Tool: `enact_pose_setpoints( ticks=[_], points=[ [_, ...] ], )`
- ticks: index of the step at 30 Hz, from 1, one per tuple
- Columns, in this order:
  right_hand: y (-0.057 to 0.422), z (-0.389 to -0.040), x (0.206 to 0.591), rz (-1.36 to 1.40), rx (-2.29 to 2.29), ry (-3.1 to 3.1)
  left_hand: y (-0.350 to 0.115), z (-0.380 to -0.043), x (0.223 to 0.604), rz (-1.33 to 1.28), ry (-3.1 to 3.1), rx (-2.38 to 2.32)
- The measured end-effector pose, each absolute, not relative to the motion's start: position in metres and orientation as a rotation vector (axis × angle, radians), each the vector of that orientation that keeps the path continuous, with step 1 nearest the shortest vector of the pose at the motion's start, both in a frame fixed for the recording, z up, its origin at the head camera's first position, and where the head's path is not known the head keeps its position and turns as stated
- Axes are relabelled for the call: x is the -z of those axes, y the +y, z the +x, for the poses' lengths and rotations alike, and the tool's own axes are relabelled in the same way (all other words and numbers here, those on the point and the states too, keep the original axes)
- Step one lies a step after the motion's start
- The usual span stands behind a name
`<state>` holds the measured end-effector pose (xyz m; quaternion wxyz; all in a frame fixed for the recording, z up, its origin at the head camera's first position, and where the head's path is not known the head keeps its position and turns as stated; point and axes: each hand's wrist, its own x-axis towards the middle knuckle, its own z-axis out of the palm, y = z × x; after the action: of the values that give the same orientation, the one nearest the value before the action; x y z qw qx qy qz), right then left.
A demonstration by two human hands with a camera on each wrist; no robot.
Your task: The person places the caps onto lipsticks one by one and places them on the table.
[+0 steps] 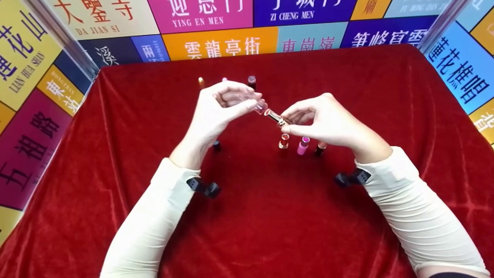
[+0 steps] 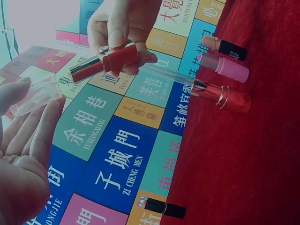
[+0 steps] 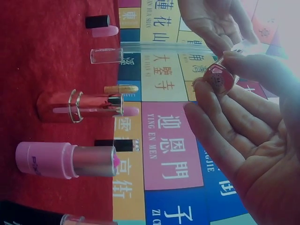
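A clear lipstick cap (image 1: 260,108) is pinched between the thumb and fingers of my left hand (image 1: 216,112). My right hand (image 1: 332,119) grips a lipstick (image 1: 274,116) by its base, tilted toward the cap. In the left wrist view, a gap shows between the cap (image 2: 40,95) and the red-and-gold lipstick (image 2: 105,63). The round bottom of its base (image 3: 219,79) faces the right wrist camera. Below my right hand stand a red-and-gold lipstick (image 1: 284,142), a pink lipstick (image 1: 303,146) and a black lipstick (image 1: 320,149), all uncapped.
Behind my left hand stand a gold tube (image 1: 201,82), a pink-tipped one (image 1: 224,79) and a black one (image 1: 251,81). A small dark item (image 1: 217,145) is beside my left wrist. Red velvet cloth (image 1: 262,216) covers the table; printed panels (image 1: 220,44) surround it.
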<state>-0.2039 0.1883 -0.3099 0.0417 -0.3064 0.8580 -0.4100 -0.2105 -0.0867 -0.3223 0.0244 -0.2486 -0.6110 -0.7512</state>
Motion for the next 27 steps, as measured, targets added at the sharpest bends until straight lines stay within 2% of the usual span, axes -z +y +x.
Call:
enact_pose_setpoints(
  ticks=[27],
  points=[
    [0.1824, -0.2033, 0.3134, -0.992, 1.399, 2.572, -0.0771, -0.2089, 0.3309, -0.84, -2.043, 2.235]
  ],
)
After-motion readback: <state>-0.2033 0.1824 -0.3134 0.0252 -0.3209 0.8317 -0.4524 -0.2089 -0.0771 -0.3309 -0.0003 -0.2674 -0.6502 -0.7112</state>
